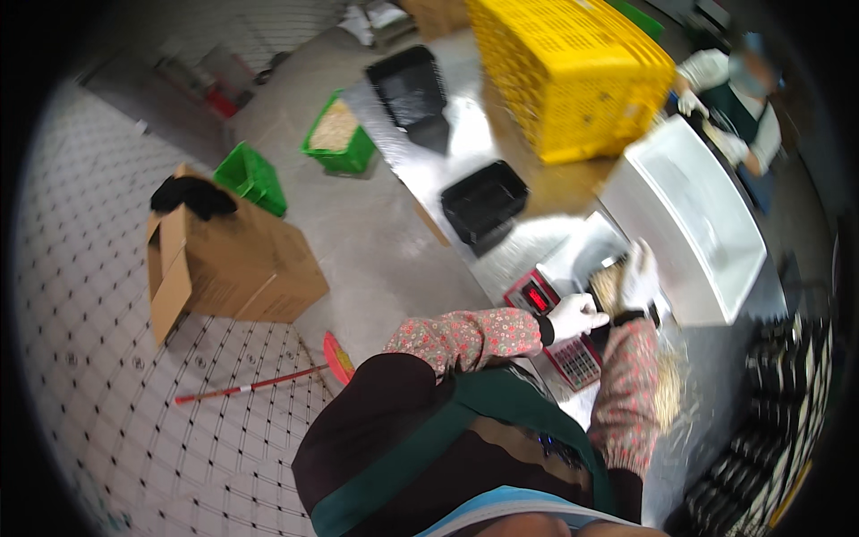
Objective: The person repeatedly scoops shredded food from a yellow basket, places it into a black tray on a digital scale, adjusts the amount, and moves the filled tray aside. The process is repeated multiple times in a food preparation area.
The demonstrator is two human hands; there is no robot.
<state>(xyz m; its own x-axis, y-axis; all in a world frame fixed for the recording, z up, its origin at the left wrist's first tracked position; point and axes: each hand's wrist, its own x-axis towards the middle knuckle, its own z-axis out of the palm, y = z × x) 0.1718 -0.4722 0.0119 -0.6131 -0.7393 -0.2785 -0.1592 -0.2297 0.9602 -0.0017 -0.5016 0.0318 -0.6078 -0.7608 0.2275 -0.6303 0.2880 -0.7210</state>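
My left hand (574, 318), in a white glove, is by the near-left edge of a black tray on a red-and-white digital scale (532, 293) with a lit red display. My right hand (639, 276), also gloved in white, rests over the tray's pale, thin strands (606, 287), which look like enoki mushrooms. Whether either hand grips anything is unclear. More pale strands (669, 393) lie loose on the metal table to the right of my right forearm. The scale's keypad (576, 361) shows below my left hand.
A white plastic bin (698, 215) and a yellow perforated crate (590, 101) stand beyond my hands. Black trays (484, 201) lie at the left; stacked black trays (745, 429) are at the right. A co-worker (731, 107) is across the table. A cardboard box (248, 262) stands on the floor.
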